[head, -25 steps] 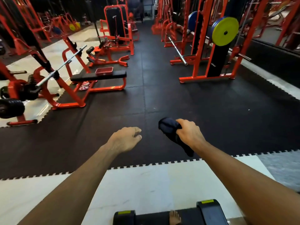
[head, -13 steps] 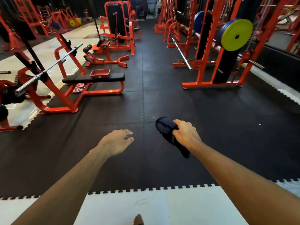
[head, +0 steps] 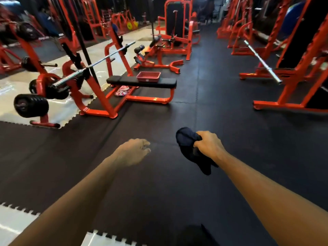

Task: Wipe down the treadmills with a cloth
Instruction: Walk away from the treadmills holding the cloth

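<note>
Over the black rubber mat (head: 204, 107), a dark cloth (head: 188, 144) was clenched in the right hand (head: 208, 145), its tail hung below the fist. The left hand (head: 132, 151) was held out empty, fingers loosely curled, blurred. No writing could be read. A red tray (head: 148, 76) was seen on the black bench (head: 142, 82), orange racks all around.

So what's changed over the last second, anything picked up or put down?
Nothing picked up or let go. The person has walked forward off the white floor onto the black mat, toward the flat bench, which now sits nearer; the black machine at the feet is out of view. The right hand still grips the dark cloth; the left hand stays empty.
</note>
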